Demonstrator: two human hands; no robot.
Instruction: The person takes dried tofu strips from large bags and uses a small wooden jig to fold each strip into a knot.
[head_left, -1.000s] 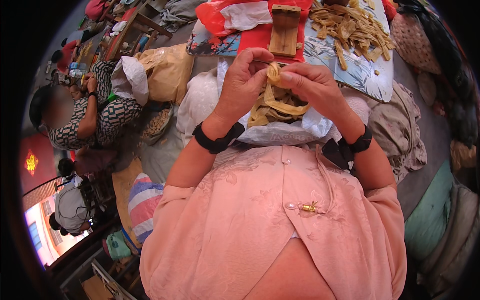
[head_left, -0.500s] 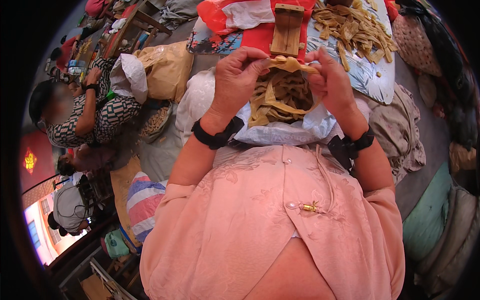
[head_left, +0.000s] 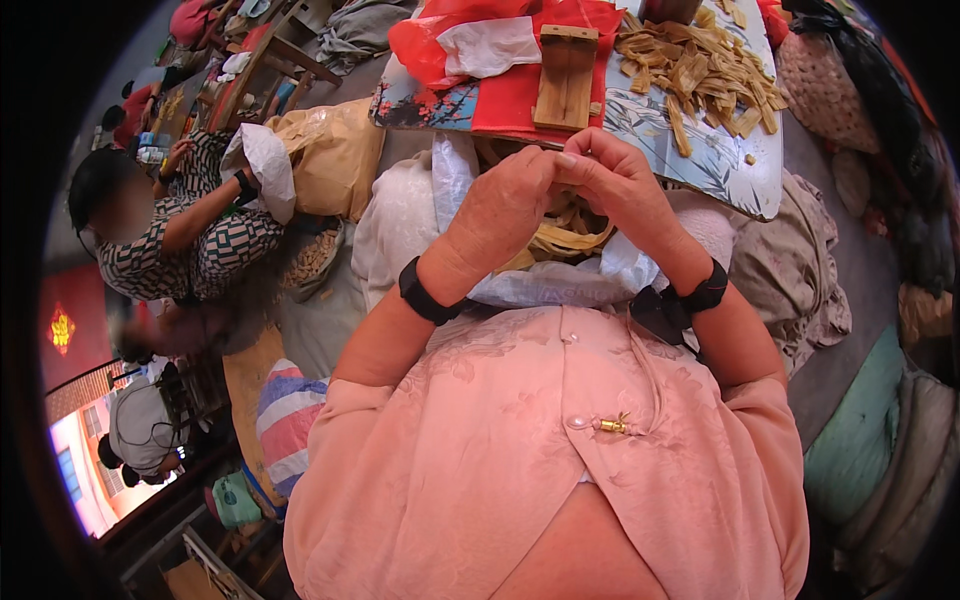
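Note:
My left hand (head_left: pixel 510 205) and my right hand (head_left: pixel 625 185) meet above an open whitish plastic bag (head_left: pixel 545 288) on my lap. Both are closed, fingertips pinched together at the front edge of the low table. The tan, flat, dried-looking strip seen stretched between them earlier is now mostly hidden by the fingers. More tan strips (head_left: pixel 570 238) lie loosely in the bag under my hands. Just beyond my fingertips, a small wooden block with raised ends (head_left: pixel 567 80) rests on a red cloth (head_left: pixel 505 100).
At the table's right is a heap of tan strips (head_left: pixel 700 70) on a patterned tabletop (head_left: pixel 735 170). Red plastic and a white cloth (head_left: pixel 487 45) lie at its left. A brown paper sack (head_left: pixel 330 150) and a seated person (head_left: pixel 190 220) are further left. Sacks (head_left: pixel 865 430) lie right.
My hands have come together and slightly down, from apart with the strip stretched between them. The person at left has reached an arm toward the white bag.

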